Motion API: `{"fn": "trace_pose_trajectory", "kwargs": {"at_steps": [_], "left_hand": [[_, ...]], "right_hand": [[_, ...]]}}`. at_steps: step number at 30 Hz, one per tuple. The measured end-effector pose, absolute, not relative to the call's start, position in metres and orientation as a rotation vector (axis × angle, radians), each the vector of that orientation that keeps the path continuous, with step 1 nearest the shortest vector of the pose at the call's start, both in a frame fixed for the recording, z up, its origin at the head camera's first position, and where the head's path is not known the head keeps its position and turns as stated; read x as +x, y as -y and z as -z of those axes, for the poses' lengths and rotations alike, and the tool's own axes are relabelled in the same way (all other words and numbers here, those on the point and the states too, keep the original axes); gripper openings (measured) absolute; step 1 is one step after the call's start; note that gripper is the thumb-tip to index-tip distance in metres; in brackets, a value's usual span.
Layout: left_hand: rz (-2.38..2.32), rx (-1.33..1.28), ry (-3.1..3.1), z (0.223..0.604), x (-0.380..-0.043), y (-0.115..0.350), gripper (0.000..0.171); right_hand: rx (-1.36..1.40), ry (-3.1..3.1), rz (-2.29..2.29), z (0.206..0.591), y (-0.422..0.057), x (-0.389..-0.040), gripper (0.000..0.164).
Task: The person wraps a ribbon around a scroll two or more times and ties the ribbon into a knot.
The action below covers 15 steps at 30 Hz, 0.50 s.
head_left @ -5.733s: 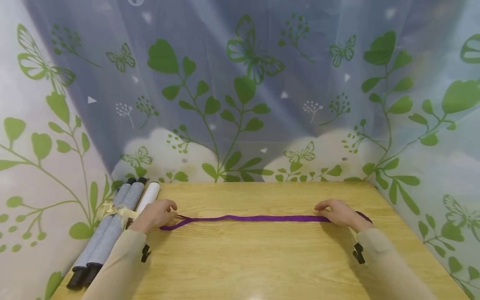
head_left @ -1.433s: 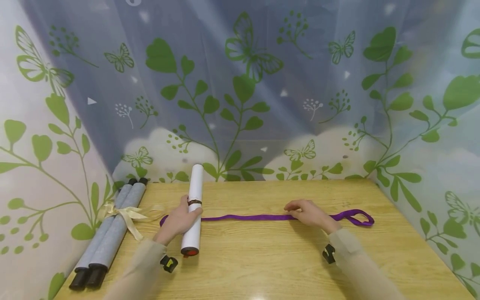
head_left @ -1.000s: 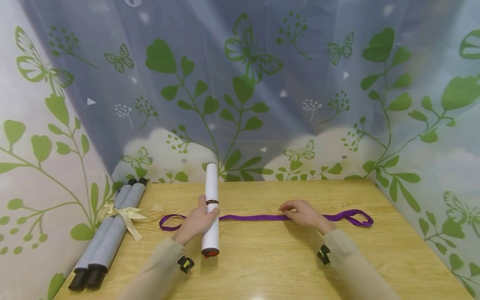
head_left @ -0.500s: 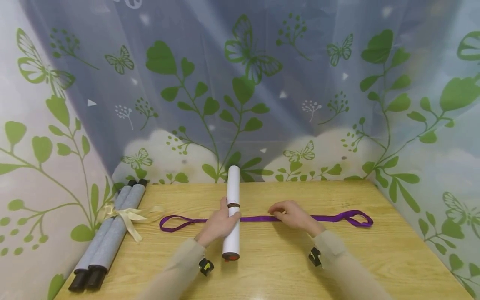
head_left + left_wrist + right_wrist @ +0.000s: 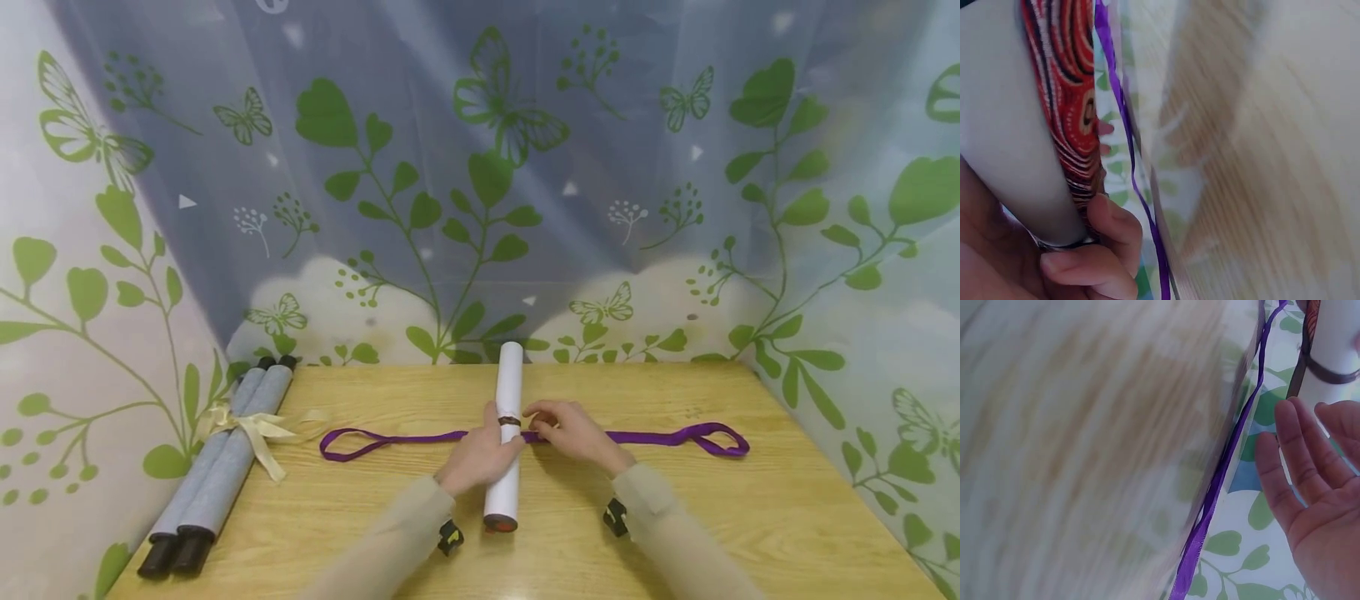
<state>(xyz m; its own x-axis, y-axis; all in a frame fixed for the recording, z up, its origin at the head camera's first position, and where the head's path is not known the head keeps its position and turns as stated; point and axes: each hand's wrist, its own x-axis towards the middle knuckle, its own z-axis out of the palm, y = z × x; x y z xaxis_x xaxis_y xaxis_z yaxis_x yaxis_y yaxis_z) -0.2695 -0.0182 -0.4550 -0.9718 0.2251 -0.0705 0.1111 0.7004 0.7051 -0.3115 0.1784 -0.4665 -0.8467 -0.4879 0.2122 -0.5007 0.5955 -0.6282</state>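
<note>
My left hand point(image 5: 480, 450) grips a white rolled-up scroll point(image 5: 510, 379) at its middle, thumb lying across the top. A dark tie point(image 5: 509, 421) circles the scroll, and a red patterned strip point(image 5: 1075, 106) shows along it in the left wrist view. Beneath it runs a purple ribbon point(image 5: 652, 437), laid sideways across the table with a loop at each end. Whether the scroll rests on the table, I cannot tell. My right hand point(image 5: 573, 433) is just right of the scroll, over the ribbon. In the right wrist view its fingers point(image 5: 1300, 450) are loosely extended and hold nothing.
At the left edge of the wooden table point(image 5: 360, 533) lie grey rolls point(image 5: 225, 467) with black ends, bound by a cream ribbon bow point(image 5: 255, 427). A leaf-and-butterfly patterned curtain point(image 5: 420, 275) hangs along the back and both sides.
Holding the white scroll, my left hand has carried it from the left side to mid-table over the ribbon. My right hand has shifted left along the ribbon, towards the scroll.
</note>
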Motion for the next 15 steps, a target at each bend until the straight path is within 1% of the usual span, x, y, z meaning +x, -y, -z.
{"fn": "trace_pose_trajectory", "kwargs": {"at_steps": [8,11,15], "left_hand": [[-1.009,0.309,-2.784,0.46,-0.271,-0.007,0.089],[-0.987,0.305,-2.791,0.461,-0.27,-0.014,0.088],[-0.908,0.27,-2.81,0.463,-0.269,-0.023,0.086]], "right_hand": [[0.786,2.792,-1.272,0.469,-0.183,-0.312,0.009],[0.743,2.81,-1.206,0.47,-0.185,-0.313,0.006],[0.705,2.84,-1.107,0.471,-0.188,-0.315,0.007]]}}
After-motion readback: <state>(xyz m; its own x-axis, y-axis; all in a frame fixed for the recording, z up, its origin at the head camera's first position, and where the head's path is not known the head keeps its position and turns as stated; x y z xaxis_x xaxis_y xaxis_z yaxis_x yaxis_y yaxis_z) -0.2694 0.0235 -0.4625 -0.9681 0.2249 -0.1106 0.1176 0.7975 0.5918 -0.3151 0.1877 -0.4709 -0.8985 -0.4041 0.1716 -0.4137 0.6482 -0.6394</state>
